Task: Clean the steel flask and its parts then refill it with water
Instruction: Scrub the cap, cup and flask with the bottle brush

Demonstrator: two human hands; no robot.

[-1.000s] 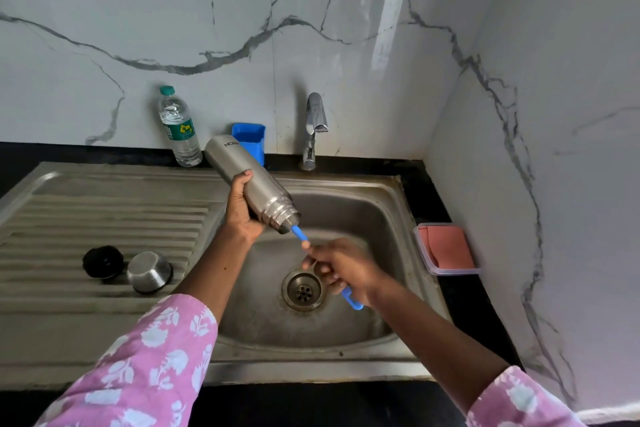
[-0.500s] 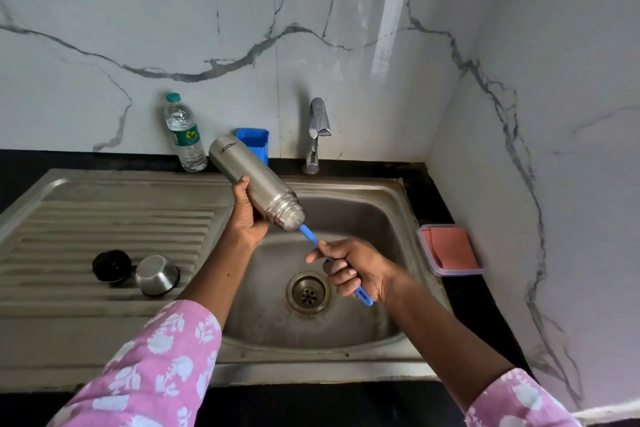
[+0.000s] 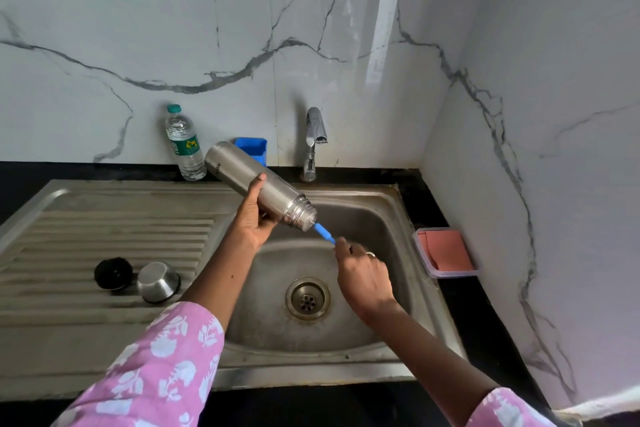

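The left hand (image 3: 254, 218) is holding the flask (image 3: 259, 185) over the sink (image 3: 398, 218), its grip wrapped round the body, mouth tilted down and to the right. The right hand (image 3: 363, 274) is clamping its grip on the blue brush (image 3: 325, 233), whose handle is entering the flask mouth. The cap (image 3: 158, 281) and the black stopper (image 3: 113, 273) are lying side by side on the drainboard, well apart from the flask.

Judgement: the inside is being scrubbed. Done well, the stroke is running along the flask's axis to the base, with the left grip steady and the mouth held low so that dirty water drains into the sink.

The brush head is hidden inside the flask, so its reach cannot be confirmed. The right fingers are blurred. No water is seen leaving the tap (image 3: 316, 135). Whether soap is present cannot be told.
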